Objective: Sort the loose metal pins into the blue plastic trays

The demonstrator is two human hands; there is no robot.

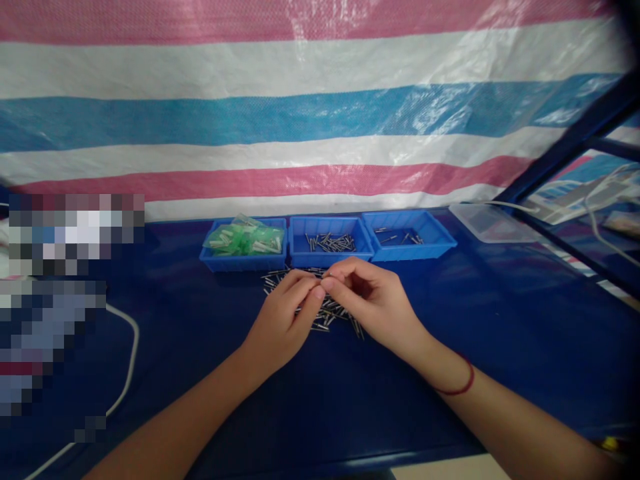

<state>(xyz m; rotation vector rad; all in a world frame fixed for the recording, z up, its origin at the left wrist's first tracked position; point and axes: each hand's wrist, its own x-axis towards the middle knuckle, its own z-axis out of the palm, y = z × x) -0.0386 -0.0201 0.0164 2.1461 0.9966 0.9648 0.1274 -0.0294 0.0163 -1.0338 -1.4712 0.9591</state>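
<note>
My left hand point(287, 310) and my right hand point(377, 300) meet fingertip to fingertip over a pile of slim metal pins point(327, 313) on the blue table. Both are closed in a pinch. A tiny bright spot shows at the fingertips, but what they hold is too small and covered to make out. Just beyond the hands, a blue bin point(330, 259) in the middle holds many similar pins. The right blue bin point(417, 252) has several pins in it. Green plastic bags point(245, 237) with pale pieces fill the left blue bin point(243, 263).
A clear plastic lid or tray point(493, 223) lies right of the bins. A white cable point(134, 347) curves over the table point(320, 413) at left, near a blurred-out area. Striped sheeting point(300, 120) hangs behind, and a dark metal frame point(565, 150) slants at right.
</note>
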